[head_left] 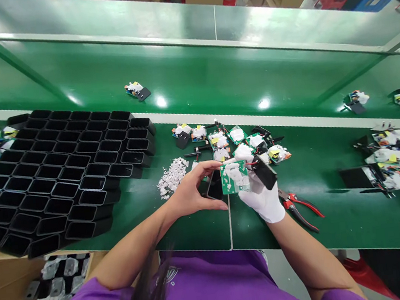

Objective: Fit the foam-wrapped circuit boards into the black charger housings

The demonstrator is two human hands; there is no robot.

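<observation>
My bare left hand curves its thumb and fingers around a black plastic case, which is partly hidden by the hand and the board. In a white glove, my right hand grips a green circuit board with white filler smeared over it. A black end plate hangs by a short red wire at the board's right side. The board is held upright against the case's right edge; whether they touch I cannot tell. Just beyond my hands lies a cluster of similar filler-coated boards.
Red-handled pliers rest right of my glove. Crumbled white filler is heaped beyond my left wrist. Rows of open black cases cover the left side. More boards lie far right, and a cardboard box stands below the bench edge.
</observation>
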